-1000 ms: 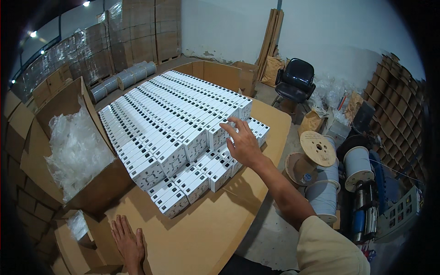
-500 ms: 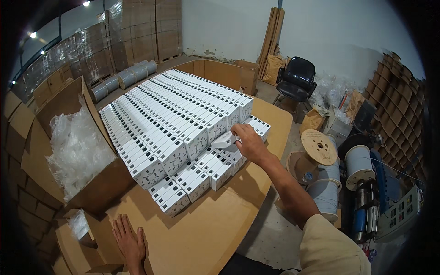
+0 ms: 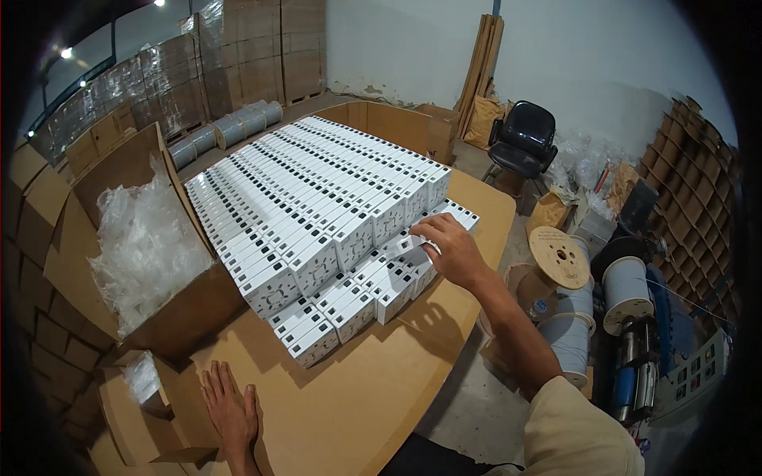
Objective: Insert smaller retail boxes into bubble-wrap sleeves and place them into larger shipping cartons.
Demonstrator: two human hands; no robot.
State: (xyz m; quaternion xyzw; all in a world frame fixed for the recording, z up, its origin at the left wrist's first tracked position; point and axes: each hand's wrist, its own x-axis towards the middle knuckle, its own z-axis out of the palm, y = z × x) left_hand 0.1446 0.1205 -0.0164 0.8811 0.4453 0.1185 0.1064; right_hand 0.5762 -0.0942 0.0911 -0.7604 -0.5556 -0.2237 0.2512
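Many slim white boxes (image 3: 317, 202) with small black squares on them stand in tight rows on the brown table (image 3: 341, 404), with a lower tier along the near side. My right hand (image 3: 452, 250) is closed on one slim white box (image 3: 403, 245) by its end, tilted over the lower tier at the right. Its fingers partly cover that box, and I cannot tell whether it touches the boxes below. My left hand (image 3: 230, 408) lies flat on the table at the lower left, fingers stretched out and holding nothing.
A large open carton (image 3: 182, 309) of clear plastic bags (image 3: 139, 254) stands left of the stack. Below it is a smaller open carton (image 3: 127, 420). Right of the table are cable spools (image 3: 559, 258) and a black chair (image 3: 524, 135). Wrapped carton stacks (image 3: 246, 55) line the back.
My right hand has shifted slightly within the view, and the box it holds has turned to show more of its end. My left hand stays flat on the table. The whole view has shifted a little.
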